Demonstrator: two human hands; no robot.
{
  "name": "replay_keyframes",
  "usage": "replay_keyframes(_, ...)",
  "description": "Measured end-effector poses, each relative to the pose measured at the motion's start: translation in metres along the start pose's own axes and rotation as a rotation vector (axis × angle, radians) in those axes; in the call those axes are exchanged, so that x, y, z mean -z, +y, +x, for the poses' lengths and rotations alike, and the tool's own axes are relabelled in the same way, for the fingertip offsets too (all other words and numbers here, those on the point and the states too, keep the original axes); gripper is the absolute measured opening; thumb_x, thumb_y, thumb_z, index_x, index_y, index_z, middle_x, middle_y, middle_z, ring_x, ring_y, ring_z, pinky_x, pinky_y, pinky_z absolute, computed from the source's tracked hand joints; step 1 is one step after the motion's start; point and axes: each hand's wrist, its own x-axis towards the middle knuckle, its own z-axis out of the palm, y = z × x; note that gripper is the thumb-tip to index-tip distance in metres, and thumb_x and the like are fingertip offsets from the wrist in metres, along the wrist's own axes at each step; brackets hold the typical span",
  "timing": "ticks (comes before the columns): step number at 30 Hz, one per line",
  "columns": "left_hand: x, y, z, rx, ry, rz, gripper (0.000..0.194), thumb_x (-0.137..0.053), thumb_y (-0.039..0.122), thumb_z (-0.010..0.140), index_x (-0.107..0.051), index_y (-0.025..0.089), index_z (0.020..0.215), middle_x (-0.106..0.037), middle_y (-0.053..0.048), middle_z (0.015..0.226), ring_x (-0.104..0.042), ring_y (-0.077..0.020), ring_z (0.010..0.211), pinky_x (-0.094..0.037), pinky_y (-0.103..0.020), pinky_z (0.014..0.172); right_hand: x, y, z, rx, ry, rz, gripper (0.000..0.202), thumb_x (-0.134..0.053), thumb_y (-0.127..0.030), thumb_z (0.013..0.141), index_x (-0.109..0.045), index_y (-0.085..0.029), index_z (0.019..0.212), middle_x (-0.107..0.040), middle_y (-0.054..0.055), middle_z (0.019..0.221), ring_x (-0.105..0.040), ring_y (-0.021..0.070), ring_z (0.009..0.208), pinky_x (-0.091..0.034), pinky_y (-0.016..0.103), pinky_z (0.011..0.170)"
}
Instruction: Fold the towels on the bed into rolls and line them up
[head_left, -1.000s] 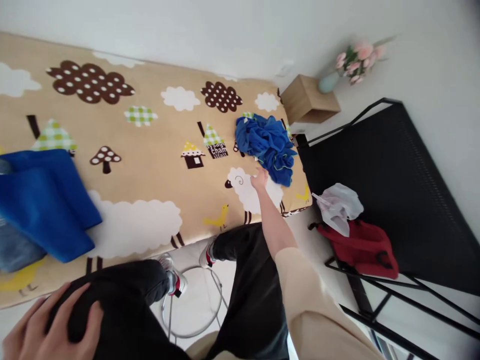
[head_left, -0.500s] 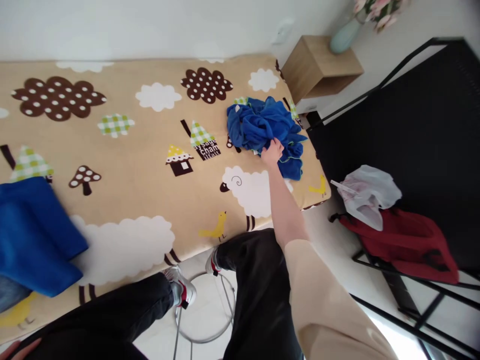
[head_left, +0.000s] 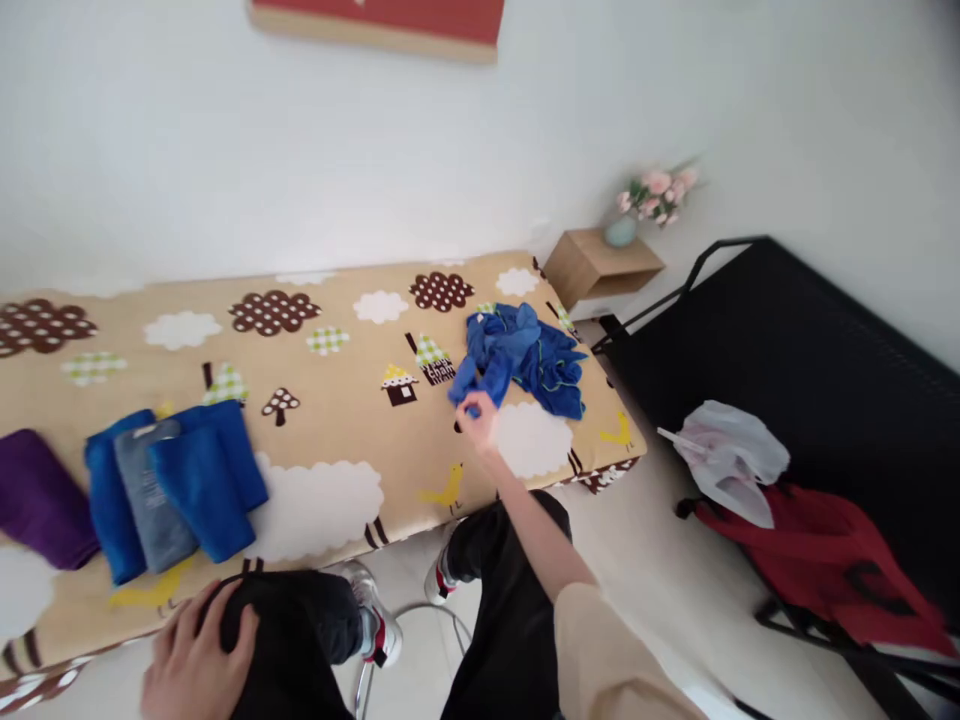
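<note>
My right hand pinches a piece of blue cloth and draws it out from the crumpled blue pile at the right end of the bed. The held piece still touches the pile. My left hand rests on my left knee with its fingers spread and holds nothing. Beyond it, folded blue cloths lie side by side with a folded grey cloth between them. A folded purple cloth is at the far left.
The patterned bed cover runs along the wall. A wooden nightstand with a vase of flowers stands behind its right end. To the right, a black chair holds a red bag and a plastic bag.
My right hand has pulled part of the blue cloth toward me and left. The view has tilted up and swung left, bringing the folded cloths and my left hand into full sight.
</note>
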Motion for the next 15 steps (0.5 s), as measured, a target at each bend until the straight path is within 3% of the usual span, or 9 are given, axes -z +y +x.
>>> replay_keyframes(3, 0.014, 0.01, -0.003, 0.064, 0.103, -0.071, 0.051, -0.061, 0.034, 0.078, -0.072, 0.034, 0.128, -0.071, -0.011, 0.127, -0.061, -0.0405, 0.127, -0.05, -0.061, 0.104, -0.016, -0.035, -0.113, -0.111, -0.114, 0.176, 0.008, -0.053, -0.031, 0.077, -0.057, -0.029, 0.084, -0.067, 0.004, 0.086, -0.068, 0.0249, 0.079, -0.06, 0.04, 0.079)
replay_keyframes(5, 0.021, 0.015, -0.013, -0.003, 0.122, -0.14, 0.044, -0.061, 0.031, 0.081, -0.075, 0.028, 0.122, -0.069, -0.015, 0.134, -0.058, -0.0411, 0.134, -0.046, -0.062, 0.112, -0.021, -0.048, -0.199, -0.208, -0.161, 0.262, 0.012, -0.052, -0.038, 0.076, -0.058, -0.031, 0.085, -0.066, 0.003, 0.08, -0.068, 0.027, 0.073, -0.061, 0.043, 0.072)
replay_keyframes(7, 0.022, 0.028, -0.031, -0.14, 0.035, -0.282, 0.04, -0.062, 0.029, 0.084, -0.076, 0.028, 0.121, -0.068, -0.013, 0.138, -0.058, -0.0376, 0.138, -0.044, -0.056, 0.118, -0.018, -0.055, -0.28, -0.272, -0.173, 0.308, 0.016, -0.052, -0.045, 0.078, -0.06, -0.033, 0.083, -0.069, 0.004, 0.081, -0.072, 0.0308, 0.08, -0.062, 0.048, 0.078)
replay_keyframes(9, 0.017, 0.052, -0.06, -0.272, -0.159, -0.473, 0.042, -0.063, 0.03, 0.085, -0.074, 0.035, 0.126, -0.068, -0.007, 0.141, -0.06, -0.0327, 0.137, -0.046, -0.05, 0.119, -0.006, -0.058, -0.34, -0.33, -0.168, 0.307, 0.019, -0.052, -0.049, 0.079, -0.064, -0.036, 0.084, -0.072, 0.003, 0.084, -0.075, 0.0326, 0.084, -0.063, 0.051, 0.082)
replay_keyframes(12, 0.004, 0.106, -0.112, -0.311, -0.458, -0.698, 0.043, -0.06, 0.03, 0.086, -0.074, 0.035, 0.126, -0.073, -0.008, 0.131, -0.069, -0.0319, 0.126, -0.054, -0.047, 0.113, 0.028, -0.062, -0.377, -0.277, -0.306, 0.336, 0.018, -0.056, -0.049, 0.082, -0.07, -0.042, 0.092, -0.076, 0.0, 0.087, -0.077, 0.0315, 0.085, -0.064, 0.049, 0.082)
replay_keyframes(15, -0.001, 0.152, -0.152, -0.185, -0.512, -0.828, 0.043, -0.046, 0.026, 0.093, -0.071, 0.029, 0.128, -0.073, -0.013, 0.126, -0.071, -0.0307, 0.12, -0.058, -0.046, 0.108, 0.067, -0.064, -0.369, -0.17, -0.408, 0.29, 0.017, -0.057, -0.047, 0.086, -0.073, -0.043, 0.091, -0.077, -0.001, 0.088, -0.077, 0.0314, 0.084, -0.064, 0.049, 0.082)
